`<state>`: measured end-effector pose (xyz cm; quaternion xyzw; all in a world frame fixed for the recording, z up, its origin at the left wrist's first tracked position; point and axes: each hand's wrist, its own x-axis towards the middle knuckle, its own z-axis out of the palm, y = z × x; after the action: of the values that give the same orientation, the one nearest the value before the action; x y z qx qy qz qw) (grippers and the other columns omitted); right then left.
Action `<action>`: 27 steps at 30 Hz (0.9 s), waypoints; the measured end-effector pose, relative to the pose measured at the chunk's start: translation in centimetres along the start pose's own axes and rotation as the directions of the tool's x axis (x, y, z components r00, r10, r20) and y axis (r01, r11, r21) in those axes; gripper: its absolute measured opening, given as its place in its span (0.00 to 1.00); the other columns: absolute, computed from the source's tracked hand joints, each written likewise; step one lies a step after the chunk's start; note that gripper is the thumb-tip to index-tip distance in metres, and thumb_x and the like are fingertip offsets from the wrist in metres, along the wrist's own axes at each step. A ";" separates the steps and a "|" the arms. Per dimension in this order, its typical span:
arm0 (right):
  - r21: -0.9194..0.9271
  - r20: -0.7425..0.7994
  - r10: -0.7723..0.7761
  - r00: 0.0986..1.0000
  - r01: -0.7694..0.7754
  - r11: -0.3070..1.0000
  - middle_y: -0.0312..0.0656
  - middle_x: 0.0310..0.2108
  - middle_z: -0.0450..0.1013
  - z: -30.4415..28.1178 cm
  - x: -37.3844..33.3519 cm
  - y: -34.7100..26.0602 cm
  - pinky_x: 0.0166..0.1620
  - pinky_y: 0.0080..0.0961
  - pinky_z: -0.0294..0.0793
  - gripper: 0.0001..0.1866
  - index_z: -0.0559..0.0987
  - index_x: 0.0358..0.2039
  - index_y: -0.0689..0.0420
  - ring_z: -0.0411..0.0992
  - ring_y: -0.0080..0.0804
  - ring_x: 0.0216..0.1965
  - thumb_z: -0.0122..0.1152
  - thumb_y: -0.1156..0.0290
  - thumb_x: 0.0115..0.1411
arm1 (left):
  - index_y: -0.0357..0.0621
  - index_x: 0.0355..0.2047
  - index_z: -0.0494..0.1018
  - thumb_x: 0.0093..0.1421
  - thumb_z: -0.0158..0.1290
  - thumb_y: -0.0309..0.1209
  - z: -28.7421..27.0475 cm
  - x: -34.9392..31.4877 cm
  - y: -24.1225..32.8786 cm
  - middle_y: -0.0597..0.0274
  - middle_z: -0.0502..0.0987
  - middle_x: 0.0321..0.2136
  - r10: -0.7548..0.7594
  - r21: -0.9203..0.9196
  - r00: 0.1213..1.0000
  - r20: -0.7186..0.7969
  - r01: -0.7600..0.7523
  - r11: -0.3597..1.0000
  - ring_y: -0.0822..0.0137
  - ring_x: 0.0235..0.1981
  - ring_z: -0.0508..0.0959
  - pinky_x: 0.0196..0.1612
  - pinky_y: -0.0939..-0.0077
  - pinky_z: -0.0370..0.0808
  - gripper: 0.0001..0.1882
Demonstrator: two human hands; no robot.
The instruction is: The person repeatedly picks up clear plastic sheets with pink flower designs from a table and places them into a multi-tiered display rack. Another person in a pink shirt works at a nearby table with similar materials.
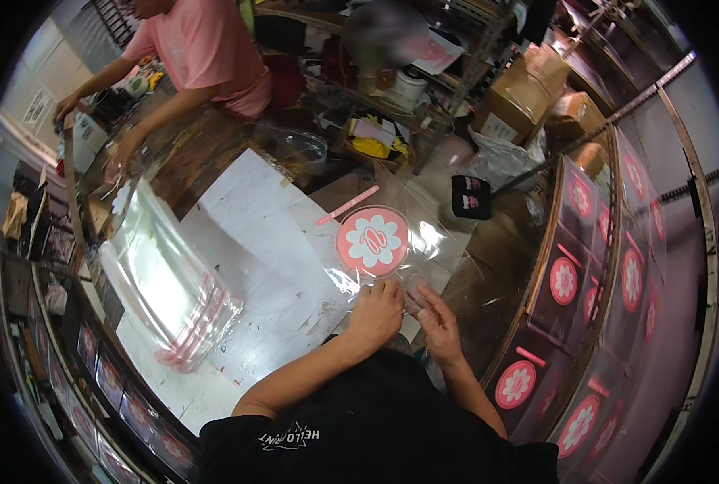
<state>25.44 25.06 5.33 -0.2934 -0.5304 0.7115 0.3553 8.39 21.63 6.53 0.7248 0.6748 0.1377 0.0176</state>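
A clear plastic sheet (pixel 373 240) is in front of me, printed with a pink disc, a white flower and a small pink strip. My left hand (pixel 378 313) has its fingers curled in a pinch on the sheet's near edge. Beside it, my right hand (pixel 437 324) touches the plastic near the same edge, its fingers stretched out and the thumb apart. Left of the sheet, a glossy stack of clear plastic sheets (pixel 170 274) lies on a white board (pixel 242 202).
Racks on the right (pixel 541 266) hold several similar printed sheets, and more stand on a left rack (pixel 113 379). Across the worktable, a person in a pink shirt (pixel 206 52) reaches toward the stack's far end. Cardboard boxes (pixel 525 89) and a black cloth item (pixel 470 198) lie beyond.
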 end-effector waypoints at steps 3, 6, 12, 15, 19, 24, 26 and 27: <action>-0.054 -0.088 -0.001 0.996 -0.004 0.999 0.48 0.70 0.56 -1.1 -0.3 -0.2 0.62 0.42 0.68 0.25 0.65 0.65 0.62 0.62 0.47 0.66 0.52 0.73 0.69 | 0.38 0.41 0.74 0.56 0.56 0.38 0.9 0.7 1.2 0.57 0.73 0.37 0.053 -0.068 0.998 0.030 -0.051 0.996 0.59 0.40 0.76 0.38 0.62 0.73 0.18; -0.147 -0.239 -0.013 0.971 -0.023 0.989 0.47 0.64 0.65 -2.2 -0.5 -1.1 0.60 0.37 0.70 0.22 0.69 0.62 0.63 0.68 0.40 0.61 0.53 0.74 0.68 | 0.33 0.49 0.71 0.57 0.58 0.43 0.1 1.6 2.6 0.54 0.73 0.41 0.111 -0.170 0.985 0.135 -0.088 0.982 0.56 0.43 0.76 0.41 0.61 0.74 0.28; -0.300 -0.512 0.003 0.859 -0.183 0.936 0.43 0.50 0.76 -10.4 -0.3 -2.4 0.54 0.24 0.71 0.18 0.75 0.55 0.66 0.73 0.27 0.53 0.53 0.78 0.65 | 0.34 0.58 0.67 0.55 0.62 0.44 -1.4 3.2 2.4 0.46 0.73 0.49 0.287 -0.531 0.958 0.018 -0.234 0.814 0.47 0.49 0.74 0.51 0.55 0.70 0.36; -0.431 -0.538 -0.053 0.841 -0.220 0.875 0.42 0.45 0.78 -15.4 -0.2 -4.2 0.50 0.23 0.74 0.17 0.78 0.52 0.64 0.76 0.26 0.48 0.49 0.79 0.64 | 0.33 0.55 0.71 0.54 0.63 0.38 -1.5 3.4 0.7 0.42 0.72 0.50 0.189 -0.580 0.982 0.007 -0.150 0.801 0.45 0.52 0.70 0.56 0.55 0.67 0.31; -0.343 -0.591 -0.012 0.806 -0.238 0.909 0.45 0.48 0.76 -22.4 1.1 -2.7 0.47 0.23 0.76 0.20 0.76 0.53 0.63 0.78 0.30 0.47 0.45 0.83 0.62 | 0.34 0.54 0.71 0.56 0.61 0.31 0.9 3.4 -3.9 0.44 0.71 0.51 -0.034 -0.470 0.997 -0.067 -0.002 0.883 0.44 0.52 0.70 0.56 0.54 0.66 0.27; -0.315 -0.588 0.022 0.809 -0.254 0.914 0.48 0.56 0.71 -30.3 4.9 -3.9 0.46 0.24 0.79 0.24 0.72 0.57 0.63 0.79 0.35 0.48 0.42 0.86 0.60 | 0.33 0.58 0.67 0.59 0.58 0.30 2.9 3.0 -8.2 0.37 0.63 0.60 -0.245 -0.302 0.970 -0.005 0.232 0.925 0.40 0.61 0.63 0.64 0.51 0.60 0.27; -0.284 -0.563 0.061 0.825 -0.261 0.923 0.47 0.58 0.69 -32.3 6.5 -6.3 0.46 0.25 0.79 0.26 0.68 0.60 0.63 0.78 0.36 0.49 0.42 0.87 0.60 | 0.32 0.59 0.65 0.60 0.56 0.33 4.1 1.7 -8.6 0.36 0.59 0.63 -0.313 -0.275 0.950 0.013 0.304 0.912 0.39 0.64 0.59 0.66 0.49 0.57 0.29; -0.253 -0.577 0.066 0.814 -0.255 0.933 0.47 0.59 0.69 -34.2 6.4 -6.6 0.46 0.25 0.79 0.26 0.68 0.61 0.62 0.78 0.36 0.49 0.44 0.86 0.61 | 0.32 0.59 0.64 0.61 0.56 0.34 4.9 1.5 -8.8 0.35 0.58 0.64 -0.331 -0.263 0.943 0.029 0.327 0.908 0.38 0.66 0.58 0.66 0.48 0.56 0.29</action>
<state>50.21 50.17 2.36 -0.5862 -0.4838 0.5267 0.3806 0.97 24.70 0.26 0.5909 0.7628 0.2273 0.1314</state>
